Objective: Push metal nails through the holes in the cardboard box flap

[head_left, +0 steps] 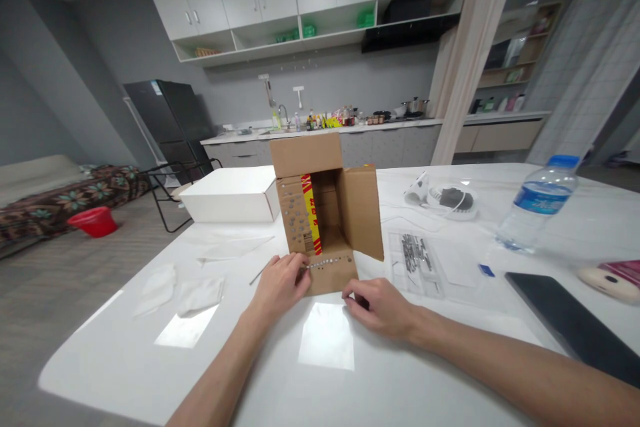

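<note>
A cardboard box stands on the white table with its flaps spread and its opening towards me. Small silver pieces dot its left flap, beside a yellow and red tape strip. A row of similar pieces runs across the front flap, which lies on the table. At the left end of that row is my left hand, its fingers bent together on the flap; their tips are hidden. My right hand rests at the front flap's near right corner, fingers curled in. Whatever it pinches is too small to make out.
A clear compartment case with small dark parts lies right of the box. Beyond it are a dark tablet and a water bottle. A white box and white cloths lie to the left.
</note>
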The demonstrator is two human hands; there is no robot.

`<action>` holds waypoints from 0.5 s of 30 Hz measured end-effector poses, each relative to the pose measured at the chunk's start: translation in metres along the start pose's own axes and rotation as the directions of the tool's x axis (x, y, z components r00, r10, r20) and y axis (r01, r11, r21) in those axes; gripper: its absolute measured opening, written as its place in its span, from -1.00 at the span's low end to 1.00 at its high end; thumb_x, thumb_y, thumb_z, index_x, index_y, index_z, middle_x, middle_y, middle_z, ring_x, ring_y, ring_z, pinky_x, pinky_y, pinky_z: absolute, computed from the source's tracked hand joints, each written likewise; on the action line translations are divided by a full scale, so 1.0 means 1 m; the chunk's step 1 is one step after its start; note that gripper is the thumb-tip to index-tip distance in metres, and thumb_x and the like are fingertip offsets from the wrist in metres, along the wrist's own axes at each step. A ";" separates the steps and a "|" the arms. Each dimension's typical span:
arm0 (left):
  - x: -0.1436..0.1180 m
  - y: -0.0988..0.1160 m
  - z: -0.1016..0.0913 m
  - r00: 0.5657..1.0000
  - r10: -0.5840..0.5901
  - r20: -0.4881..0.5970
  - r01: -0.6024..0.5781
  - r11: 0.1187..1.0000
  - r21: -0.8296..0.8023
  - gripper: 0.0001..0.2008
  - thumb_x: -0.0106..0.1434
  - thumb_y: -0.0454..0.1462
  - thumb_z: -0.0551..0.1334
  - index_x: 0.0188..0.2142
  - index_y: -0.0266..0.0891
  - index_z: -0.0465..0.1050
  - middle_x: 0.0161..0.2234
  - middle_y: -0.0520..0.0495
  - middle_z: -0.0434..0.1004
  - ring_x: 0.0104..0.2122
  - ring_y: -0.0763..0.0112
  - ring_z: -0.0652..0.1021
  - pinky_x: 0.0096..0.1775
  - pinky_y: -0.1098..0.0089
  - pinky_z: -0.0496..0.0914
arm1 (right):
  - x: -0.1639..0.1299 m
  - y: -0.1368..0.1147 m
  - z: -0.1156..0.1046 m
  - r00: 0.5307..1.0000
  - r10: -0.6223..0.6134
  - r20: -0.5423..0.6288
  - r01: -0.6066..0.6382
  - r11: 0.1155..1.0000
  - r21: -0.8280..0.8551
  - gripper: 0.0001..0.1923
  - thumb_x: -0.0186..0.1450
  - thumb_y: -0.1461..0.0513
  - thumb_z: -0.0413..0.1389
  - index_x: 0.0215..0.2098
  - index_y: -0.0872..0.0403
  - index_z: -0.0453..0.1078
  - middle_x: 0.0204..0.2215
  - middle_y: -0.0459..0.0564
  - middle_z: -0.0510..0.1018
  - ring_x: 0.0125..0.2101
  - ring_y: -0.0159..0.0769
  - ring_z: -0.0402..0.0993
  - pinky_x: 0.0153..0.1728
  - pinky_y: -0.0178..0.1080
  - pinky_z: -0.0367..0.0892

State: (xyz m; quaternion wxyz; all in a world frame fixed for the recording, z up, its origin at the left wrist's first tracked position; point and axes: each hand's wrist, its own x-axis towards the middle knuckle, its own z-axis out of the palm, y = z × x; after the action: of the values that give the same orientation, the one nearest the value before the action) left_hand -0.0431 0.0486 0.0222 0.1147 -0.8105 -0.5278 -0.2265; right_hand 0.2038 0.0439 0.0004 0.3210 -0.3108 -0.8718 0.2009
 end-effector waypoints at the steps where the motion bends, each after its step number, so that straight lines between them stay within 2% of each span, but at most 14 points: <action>1: 0.000 0.000 0.000 1.000 -0.015 0.019 0.015 1.000 -0.001 -0.91 0.24 -0.33 0.11 -0.25 -0.18 0.35 -0.35 0.01 0.57 -0.35 0.36 0.55 -0.25 0.30 0.32 | 0.000 0.001 0.001 1.000 0.000 -0.001 0.000 1.000 0.000 -0.85 0.25 0.31 0.03 -0.32 0.06 0.44 -0.63 -0.14 0.47 -0.64 -0.42 0.30 -0.55 -0.36 0.16; 8: -0.001 0.002 0.000 0.996 -0.071 0.060 0.071 0.997 0.000 -0.91 0.24 -0.31 0.10 -0.27 -0.17 0.35 -0.31 -0.01 0.57 -0.35 0.33 0.55 -0.25 0.29 0.33 | 0.000 0.002 0.002 1.000 -0.010 -0.007 0.010 1.000 -0.016 -0.85 0.25 0.31 0.03 -0.32 0.06 0.45 -0.59 -0.12 0.50 -0.62 -0.42 0.33 -0.51 -0.36 0.19; 15: -0.003 0.001 0.005 0.996 -0.075 0.039 0.075 0.997 -0.021 -0.91 0.23 -0.32 0.10 -0.26 -0.18 0.32 -0.29 0.00 0.56 -0.34 0.32 0.54 -0.22 0.28 0.32 | 0.000 0.000 0.000 1.000 0.003 0.001 -0.003 1.000 -0.005 -0.85 0.24 0.31 0.04 -0.32 0.06 0.45 -0.61 -0.13 0.49 -0.63 -0.42 0.32 -0.53 -0.36 0.17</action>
State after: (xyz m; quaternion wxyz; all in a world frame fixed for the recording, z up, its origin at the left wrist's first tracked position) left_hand -0.0421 0.0482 0.0162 0.0868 -0.7956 -0.5573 -0.2210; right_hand 0.2033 0.0441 0.0003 0.3194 -0.3127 -0.8721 0.1991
